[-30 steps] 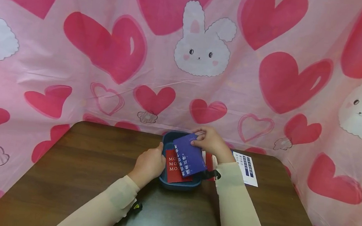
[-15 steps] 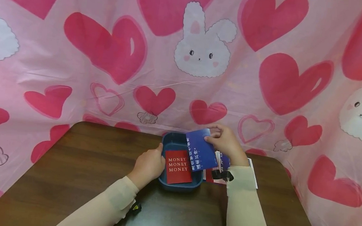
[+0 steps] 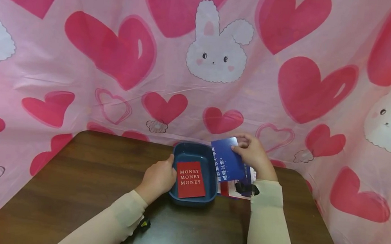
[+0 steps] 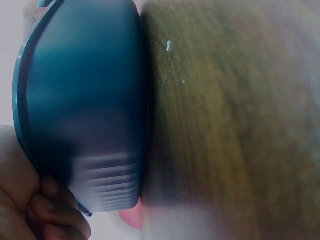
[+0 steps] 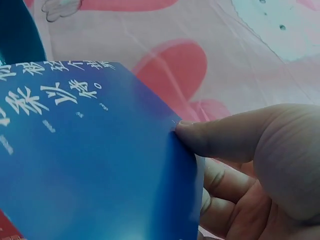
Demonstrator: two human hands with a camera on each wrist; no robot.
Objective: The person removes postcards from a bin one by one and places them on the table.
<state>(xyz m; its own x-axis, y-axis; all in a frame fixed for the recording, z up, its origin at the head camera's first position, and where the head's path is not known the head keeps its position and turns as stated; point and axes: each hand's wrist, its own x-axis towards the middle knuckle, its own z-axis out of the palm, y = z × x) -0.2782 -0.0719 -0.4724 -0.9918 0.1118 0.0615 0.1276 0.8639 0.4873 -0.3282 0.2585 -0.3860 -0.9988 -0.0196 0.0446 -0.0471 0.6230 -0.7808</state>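
My left hand (image 3: 158,176) grips the left rim of a dark blue plastic tray (image 3: 192,151); in the left wrist view its curled fingers (image 4: 57,210) hold the rim at one end. Flat inside the tray lies a red card (image 3: 191,180) lettered "MONEY" in several lines. Just right of the tray, my right hand (image 3: 255,156) pinches a blue card (image 3: 228,160) with white Chinese characters by its upper right part. The right wrist view shows the thumb (image 5: 215,137) on that card's face; part of the fingers is behind it.
Partly hidden under the held card and right wrist, several other cards (image 3: 226,189) lie on the brown wooden table (image 3: 106,168), touching or close to the tray's right side. A pink cloth (image 3: 164,76) with hearts and rabbits hangs behind the table.
My right hand has carried the blue card rightward from over the tray to beyond its right edge, uncovering the red card. The left hand stays on the rim.
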